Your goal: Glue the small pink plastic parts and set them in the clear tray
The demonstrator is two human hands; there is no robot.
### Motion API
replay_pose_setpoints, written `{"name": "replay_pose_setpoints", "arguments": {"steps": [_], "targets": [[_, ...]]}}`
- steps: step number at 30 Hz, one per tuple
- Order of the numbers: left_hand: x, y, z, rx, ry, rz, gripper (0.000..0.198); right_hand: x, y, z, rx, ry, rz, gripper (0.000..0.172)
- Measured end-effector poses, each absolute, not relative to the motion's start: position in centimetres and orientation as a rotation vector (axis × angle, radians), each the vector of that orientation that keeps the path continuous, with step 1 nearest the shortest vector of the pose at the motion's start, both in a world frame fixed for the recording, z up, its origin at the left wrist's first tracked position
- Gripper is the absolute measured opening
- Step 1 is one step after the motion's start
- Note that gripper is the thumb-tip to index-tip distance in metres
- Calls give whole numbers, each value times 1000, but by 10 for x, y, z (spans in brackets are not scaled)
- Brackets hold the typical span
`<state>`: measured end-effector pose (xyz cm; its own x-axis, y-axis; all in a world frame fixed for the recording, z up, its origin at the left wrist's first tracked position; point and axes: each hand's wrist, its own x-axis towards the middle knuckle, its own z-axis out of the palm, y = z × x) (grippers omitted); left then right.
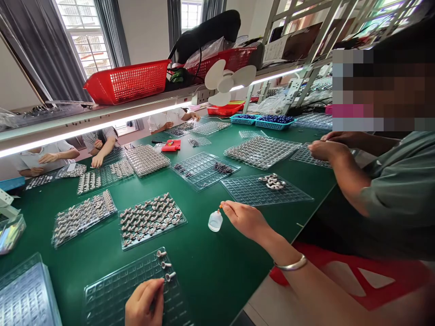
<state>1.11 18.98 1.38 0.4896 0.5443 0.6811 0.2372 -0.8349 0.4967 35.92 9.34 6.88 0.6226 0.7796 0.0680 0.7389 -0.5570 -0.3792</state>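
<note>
My left hand (145,302) is closed in a pinch over a clear plastic tray (118,290); whatever is between its fingertips is hidden. Just beyond those fingertips, a column of small pale cup-shaped parts with stems (166,265) lies along the tray's right edge. My right hand (245,219) pinches a small orange piece (220,206) at the mouth of a small translucent bottle (215,222). The bottle stands upright on the green table, with clear liquid inside. I cannot tell whether the orange piece touches the bottle.
Trays full of similar parts (151,222) lie ahead, and another tray (267,190) bears a small heap. Stacked empty trays (25,294) stand at left. A co-worker's hands (331,147) work at right; others sit opposite. A shelf with red baskets (132,83) and a fan (226,81) hangs above.
</note>
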Motion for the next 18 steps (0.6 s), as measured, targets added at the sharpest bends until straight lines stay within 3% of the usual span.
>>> {"name": "replay_pose_setpoints", "arguments": {"steps": [18], "targets": [[12,188,13,2356,679,1267,19,356,92,74,-2503,-1208,147,25]]}}
